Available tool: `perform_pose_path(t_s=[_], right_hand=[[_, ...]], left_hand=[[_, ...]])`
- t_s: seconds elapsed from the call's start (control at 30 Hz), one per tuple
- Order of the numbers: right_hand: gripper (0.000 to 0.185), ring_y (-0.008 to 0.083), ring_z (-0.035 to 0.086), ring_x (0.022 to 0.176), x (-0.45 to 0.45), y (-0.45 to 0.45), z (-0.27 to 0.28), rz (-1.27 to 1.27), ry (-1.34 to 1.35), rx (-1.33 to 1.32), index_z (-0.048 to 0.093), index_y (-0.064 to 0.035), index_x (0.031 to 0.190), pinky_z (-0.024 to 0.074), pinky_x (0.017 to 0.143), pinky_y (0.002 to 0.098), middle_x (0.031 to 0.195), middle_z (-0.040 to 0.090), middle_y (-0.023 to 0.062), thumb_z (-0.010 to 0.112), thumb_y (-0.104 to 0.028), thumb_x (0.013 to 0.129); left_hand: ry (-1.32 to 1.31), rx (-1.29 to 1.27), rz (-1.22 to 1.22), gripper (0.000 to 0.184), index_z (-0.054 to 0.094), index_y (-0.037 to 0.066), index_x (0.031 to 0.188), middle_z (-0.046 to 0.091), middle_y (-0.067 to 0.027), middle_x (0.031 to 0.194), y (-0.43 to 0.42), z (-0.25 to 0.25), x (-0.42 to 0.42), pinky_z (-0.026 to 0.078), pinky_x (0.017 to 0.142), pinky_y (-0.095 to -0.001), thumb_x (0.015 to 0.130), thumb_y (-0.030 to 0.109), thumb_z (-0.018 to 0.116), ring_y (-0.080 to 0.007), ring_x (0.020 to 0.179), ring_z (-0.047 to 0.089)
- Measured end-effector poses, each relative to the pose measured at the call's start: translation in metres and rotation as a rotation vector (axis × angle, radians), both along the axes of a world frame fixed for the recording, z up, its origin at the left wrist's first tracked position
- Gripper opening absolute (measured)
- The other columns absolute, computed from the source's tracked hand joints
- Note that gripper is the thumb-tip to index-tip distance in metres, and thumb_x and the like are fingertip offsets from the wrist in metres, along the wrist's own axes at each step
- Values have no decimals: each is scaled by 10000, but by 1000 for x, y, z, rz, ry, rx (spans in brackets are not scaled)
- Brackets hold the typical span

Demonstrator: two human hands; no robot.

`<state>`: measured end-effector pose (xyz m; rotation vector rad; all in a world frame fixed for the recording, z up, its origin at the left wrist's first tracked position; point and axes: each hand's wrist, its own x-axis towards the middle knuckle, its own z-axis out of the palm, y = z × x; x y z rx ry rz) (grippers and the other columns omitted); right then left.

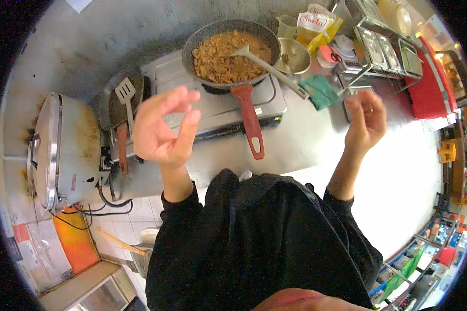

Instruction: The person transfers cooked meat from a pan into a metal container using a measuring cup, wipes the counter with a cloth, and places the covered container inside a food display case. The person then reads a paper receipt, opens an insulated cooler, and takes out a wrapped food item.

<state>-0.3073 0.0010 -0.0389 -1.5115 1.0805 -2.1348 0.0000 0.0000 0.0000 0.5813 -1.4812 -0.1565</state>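
While L hand [166, 127] is raised half-open, empty, R hand [366, 122] hovers part-curled, empty AFAICT.

A kitchen, with a trade look to it.
Ahead and to the right of the left hand [167, 127], a frying pan [232, 25] of browned food [218, 62] sits on a tabletop stove [166, 72], which stands on a steel counter [306, 135]. Just left of that hand, a slotted turner [124, 92] rests over a smaller pan [108, 101]; farther left is a bulky lidded cooker [80, 150]. Ahead and left of the right hand [367, 122] are a metal bowl [302, 58], a clear jug [286, 26] and a packet [310, 23] marked "Sovia"; metal trays [371, 46] stand in tiers ahead of it.
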Motion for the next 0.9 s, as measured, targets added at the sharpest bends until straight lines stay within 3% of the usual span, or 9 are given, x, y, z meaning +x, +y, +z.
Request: perform_pose_path(t_s=[0.07,0.17,0.27,0.5,0.63,0.73,0.83,0.9], right_hand=[[236,127,574,743,-13,10,-29,-36,-97,182,561,17,1021,457,648,238,880,601,66,603,-5,790],[165,103,573,729,-11,20,-37,-114,-33,366,592,2,947,457,670,207,847,607,56,623,-18,787],[147,91,567,738,-12,26,-61,-96,-31,518,600,-4,940,451,649,204,852,605,47,617,-42,799],[183,102,562,773,3,0,-64,-60,310,521,623,-45,961,457,615,218,842,570,35,624,-38,778],[172,77,548,813,-2,-16,-64,-18,361,538,618,-37,951,455,635,197,890,570,26,627,-30,779],[160,137,566,752,-22,-30,-69,-33,339,569,632,-53,899,465,622,247,869,590,66,646,-16,744],[174,203,555,835,-82,-49,-77,-317,704,337,625,-60,904,454,749,332,905,593,87,660,-59,733],[206,263,514,944,-137,-56,-65,-521,944,418,617,-70,929,390,861,408,948,589,102,649,-88,726]], left_hand=[[18,97,-11,197,581,-46,958,612,-160,903,2,-22,6,504,620,-267,785,47,602,-224,734,632],[21,237,-92,168,590,-48,913,612,-158,901,-3,-38,25,493,621,-254,800,76,592,-192,727,622],[106,439,-111,150,581,-27,857,583,-94,763,5,-68,26,451,567,-230,840,121,560,-135,643,570],[254,870,-164,252,500,36,724,503,-10,643,32,-129,2,345,473,-202,911,202,467,-61,524,438],[388,1104,-121,281,492,49,710,440,16,589,48,-152,-20,306,442,-208,921,230,450,-53,485,381],[224,1250,-52,350,483,57,641,393,35,533,59,-181,-28,284,432,-217,923,263,449,-57,467,367],[65,1330,17,360,490,38,617,426,2,513,74,-203,-39,319,442,-253,897,264,491,-93,466,422],[15,1451,37,324,508,25,633,469,-34,530,84,-228,-54,353,468,-286,878,237,504,-123,494,469]])
